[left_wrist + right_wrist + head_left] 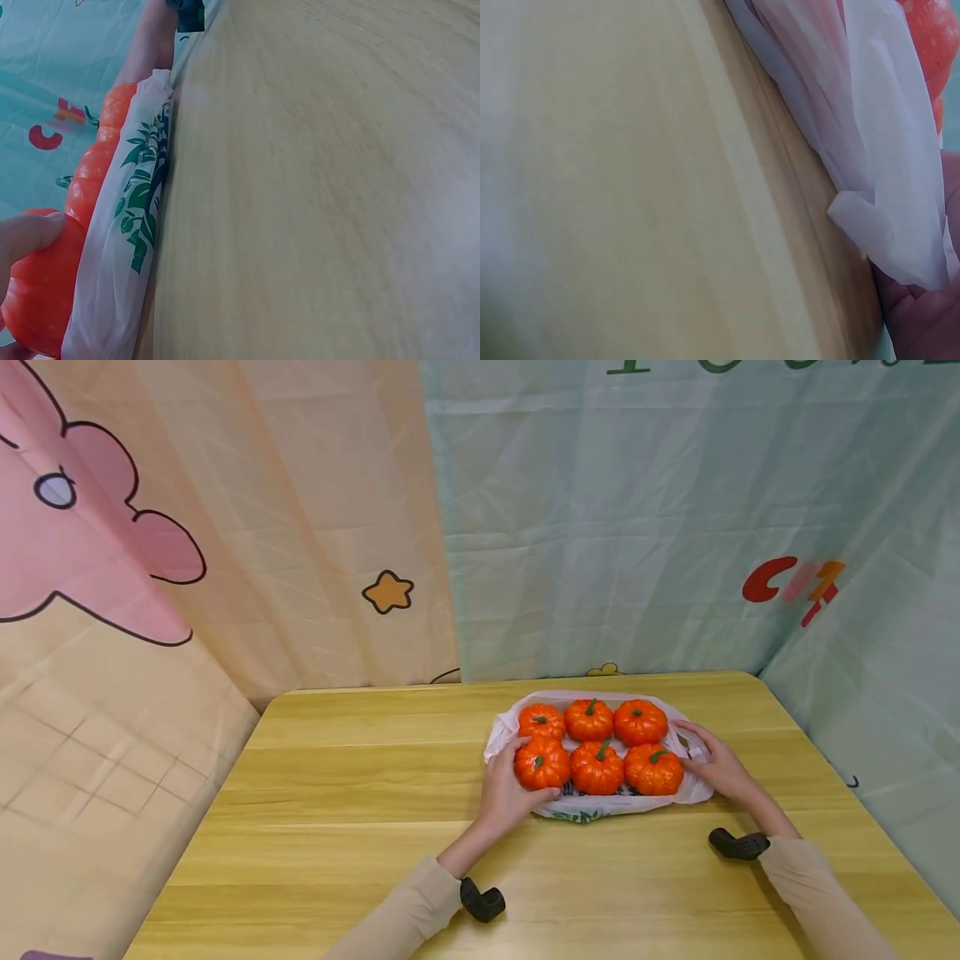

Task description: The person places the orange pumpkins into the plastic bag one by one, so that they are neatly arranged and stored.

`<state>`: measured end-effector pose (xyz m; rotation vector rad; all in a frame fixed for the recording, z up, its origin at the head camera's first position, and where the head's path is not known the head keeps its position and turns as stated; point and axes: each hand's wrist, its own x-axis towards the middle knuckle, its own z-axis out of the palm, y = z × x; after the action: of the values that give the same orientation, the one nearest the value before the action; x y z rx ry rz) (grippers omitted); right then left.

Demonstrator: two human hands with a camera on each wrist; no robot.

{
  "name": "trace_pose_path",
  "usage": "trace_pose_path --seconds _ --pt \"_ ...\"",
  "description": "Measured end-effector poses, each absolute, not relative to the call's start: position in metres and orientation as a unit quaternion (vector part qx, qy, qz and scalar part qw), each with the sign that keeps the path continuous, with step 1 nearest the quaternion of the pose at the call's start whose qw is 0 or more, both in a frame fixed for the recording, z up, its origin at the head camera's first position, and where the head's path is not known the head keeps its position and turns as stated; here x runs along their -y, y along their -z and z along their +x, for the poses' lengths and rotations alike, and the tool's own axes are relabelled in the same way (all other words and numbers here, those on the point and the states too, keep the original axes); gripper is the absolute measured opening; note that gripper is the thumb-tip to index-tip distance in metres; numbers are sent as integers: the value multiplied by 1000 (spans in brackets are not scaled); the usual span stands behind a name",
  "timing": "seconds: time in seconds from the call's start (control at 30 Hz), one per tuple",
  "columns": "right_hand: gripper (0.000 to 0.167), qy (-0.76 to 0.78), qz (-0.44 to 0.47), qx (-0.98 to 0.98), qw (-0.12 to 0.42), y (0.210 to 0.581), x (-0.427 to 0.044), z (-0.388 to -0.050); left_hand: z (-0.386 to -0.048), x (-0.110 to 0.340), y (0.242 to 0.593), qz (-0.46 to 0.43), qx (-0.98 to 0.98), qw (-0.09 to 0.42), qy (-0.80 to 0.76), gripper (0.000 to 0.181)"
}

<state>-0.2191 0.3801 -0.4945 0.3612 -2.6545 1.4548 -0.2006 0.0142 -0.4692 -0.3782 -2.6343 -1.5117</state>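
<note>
Several small orange pumpkins with green stems sit in two rows inside a shallow container (607, 806) wrapped in a white plastic bag with green leaf print. Around the front-left pumpkin (542, 764) my left hand (504, 789) curls, thumb on its near side and fingers on its far left. The left wrist view shows the thumb lying on that pumpkin (45, 285), beside the printed bag (120, 247). At the container's right end, my right hand (727, 768) touches the white plastic (892, 150) with fingers spread, close to the front-right pumpkin (654, 770). Its fingertips are partly hidden in the right wrist view.
The container stands on a wooden table (337, 793), right of its middle. Printed curtains (585, 527) hang behind the table and at both sides. A black wrist device (482, 900) is on the left wrist, another (738, 844) on the right.
</note>
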Motion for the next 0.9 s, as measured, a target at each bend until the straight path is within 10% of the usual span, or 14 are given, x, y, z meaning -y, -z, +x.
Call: trace_pose_path --seconds 0.9 --pt "57 -478 103 872 38 491 -377 -217 -196 -12 475 -134 891 48 430 77"
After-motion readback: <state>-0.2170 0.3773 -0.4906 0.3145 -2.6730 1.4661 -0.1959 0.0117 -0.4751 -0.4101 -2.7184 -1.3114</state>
